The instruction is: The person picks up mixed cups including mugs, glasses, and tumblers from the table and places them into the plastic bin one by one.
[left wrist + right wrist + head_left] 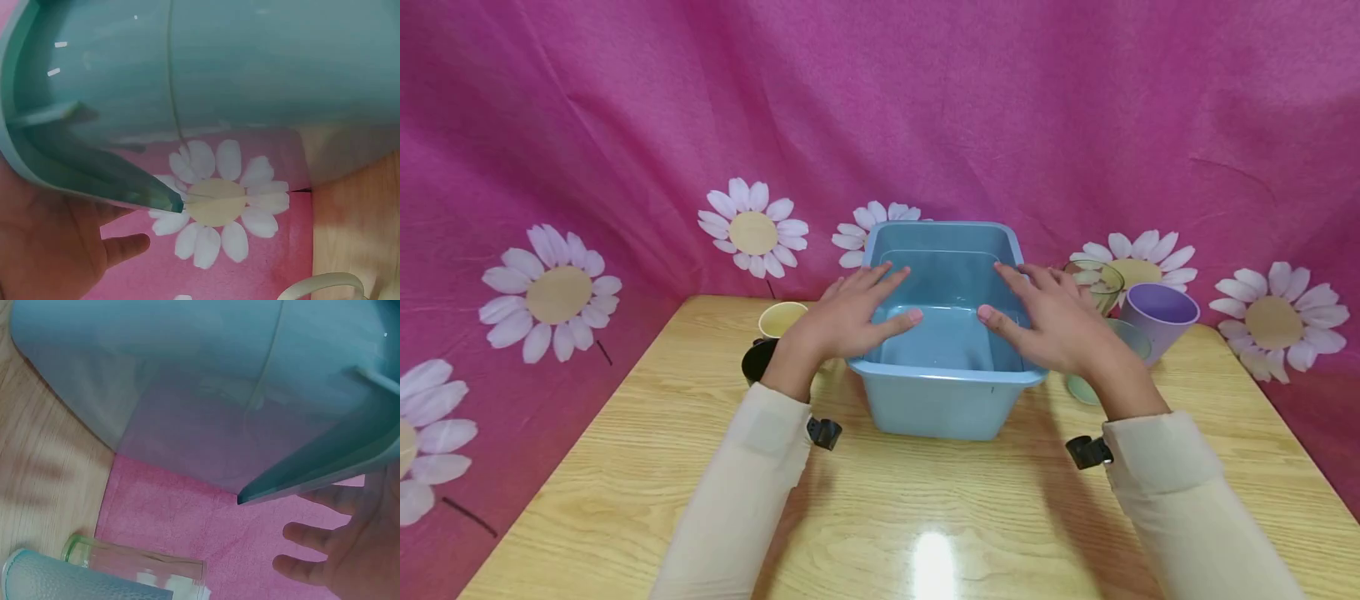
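Observation:
A blue-grey rectangular plastic basin (932,400) stands on the wooden table, its inside visible from above. My left hand (842,321) lies over its left rim, fingers straight and spread, thumb pointing inward. On the opposite side my right hand (1060,321) mirrors it over the right rim. In the left wrist view, the left hand (50,244) shows just below the basin's rim (9,131), fingers extended. The right wrist view has the right hand (362,550) outside the basin wall (187,381), its fingers spread. Neither hand has its fingers curled around the rim.
Left of the basin are a pale yellow cup (782,319) and a black cup (756,362). To the right stand a purple cup (1161,321), a clear yellowish glass (1097,279) and a pale bluish glass (1131,337). A pink daisy-patterned cloth (955,108) hangs behind the table (865,517).

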A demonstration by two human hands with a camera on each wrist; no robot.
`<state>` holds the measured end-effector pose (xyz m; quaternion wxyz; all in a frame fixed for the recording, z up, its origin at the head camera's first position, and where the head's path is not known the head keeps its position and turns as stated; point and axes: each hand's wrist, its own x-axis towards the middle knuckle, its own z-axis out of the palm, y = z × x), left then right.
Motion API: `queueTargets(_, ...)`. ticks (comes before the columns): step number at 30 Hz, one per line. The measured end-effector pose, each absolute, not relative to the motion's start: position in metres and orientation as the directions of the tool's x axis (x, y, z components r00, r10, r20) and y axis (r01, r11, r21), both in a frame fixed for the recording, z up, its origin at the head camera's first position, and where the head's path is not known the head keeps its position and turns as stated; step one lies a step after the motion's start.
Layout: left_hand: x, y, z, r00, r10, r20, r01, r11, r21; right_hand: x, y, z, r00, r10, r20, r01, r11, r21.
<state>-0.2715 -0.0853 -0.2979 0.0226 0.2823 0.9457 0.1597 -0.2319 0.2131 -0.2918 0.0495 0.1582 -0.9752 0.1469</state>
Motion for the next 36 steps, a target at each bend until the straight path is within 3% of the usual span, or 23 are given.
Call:
queueTargets(7, -0.281, -0.094, -0.298, -0.85, 0.517, 0.102, 0.515, 0.773, 0.372, -0.238, 0.219, -0.29, -0.936, -0.29, 0.2, -0.339, 0.895, -0.291)
queueTargets(24, -0.3, -0.112, -0.323, -0.911, 0.35, 0.22, 0.392, 0.564, 0.726, -0.247, 0.239, -0.293, -0.902, -0.232, 0.364, -0.368, 0.854, -0.368)
queueTargets(30, -0.302, -0.111, -0.329, -0.932, 0.292, 0.216, 0.344, 0.519, 0.782, -0.248, 0.248, -0.296, -0.874, -0.219, 0.433, -0.399, 0.832, -0.385)
queueTargets(36, -0.301, -0.111, -0.333, -0.964, 0.235, 0.125, 0.223, 0.455, 0.862, -0.249, 0.258, -0.299, -0.855, -0.212, 0.473, -0.414, 0.827, -0.379)
